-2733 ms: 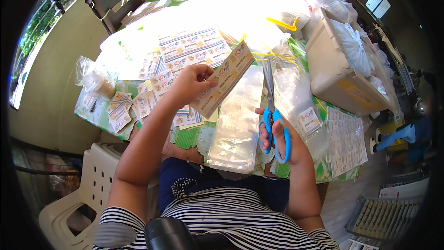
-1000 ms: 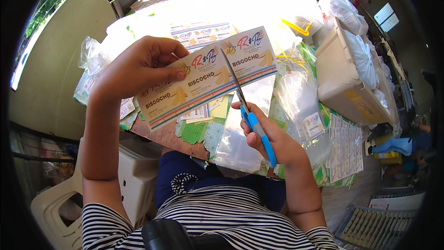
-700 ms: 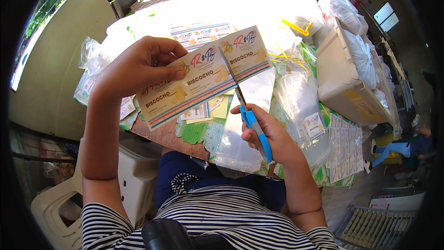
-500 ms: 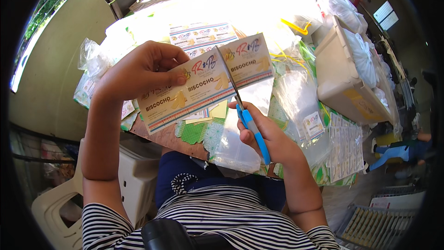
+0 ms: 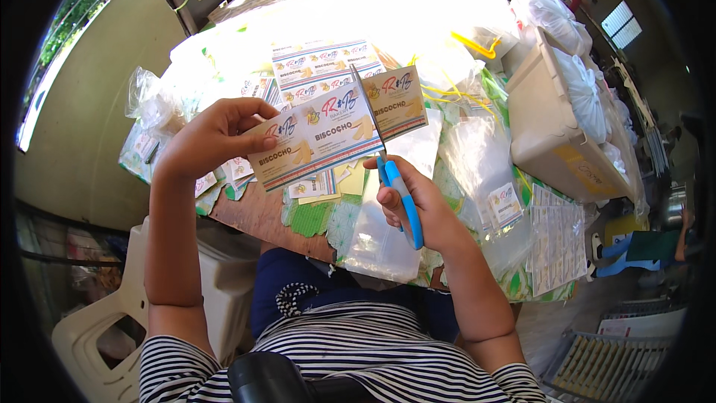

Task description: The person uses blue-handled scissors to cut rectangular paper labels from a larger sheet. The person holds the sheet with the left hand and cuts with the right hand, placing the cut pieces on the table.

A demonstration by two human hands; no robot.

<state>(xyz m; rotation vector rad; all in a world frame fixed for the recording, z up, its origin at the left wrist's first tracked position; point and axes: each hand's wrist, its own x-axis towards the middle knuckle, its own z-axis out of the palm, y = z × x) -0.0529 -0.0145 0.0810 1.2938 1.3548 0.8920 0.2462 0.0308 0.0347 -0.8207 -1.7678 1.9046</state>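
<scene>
My left hand [image 5: 212, 138] is closed, its thumb and fingers pinching the left end of a paper strip of printed labels [image 5: 332, 138]. The strip is white with colored lettering and striped bands, and it is held up above the table. A pair of scissors [image 5: 403, 198] with blue and grey handles sits in my right hand [image 5: 426, 209], fingers wrapped round the handles. Its blades cross the strip between the middle label and the rightmost one, which looks shaded and tilts away behind the blade. Beneath, uncut label sheets [image 5: 317, 58] and loose small labels [image 5: 309, 186] lie on the table.
A green-and-white patterned cover [image 5: 309, 220] is torn along the table's near edge. To the right are clear plastic bags [image 5: 470, 164], a label sheet [image 5: 556, 239] and a beige bin [image 5: 548, 119] with bagged items. A beige plastic chair [image 5: 97, 343] stands at left.
Both hands and the strip have shifted slightly, with the strip now farther from me. The rightmost label has turned away from the rest along the blades. My grips look the same.
</scene>
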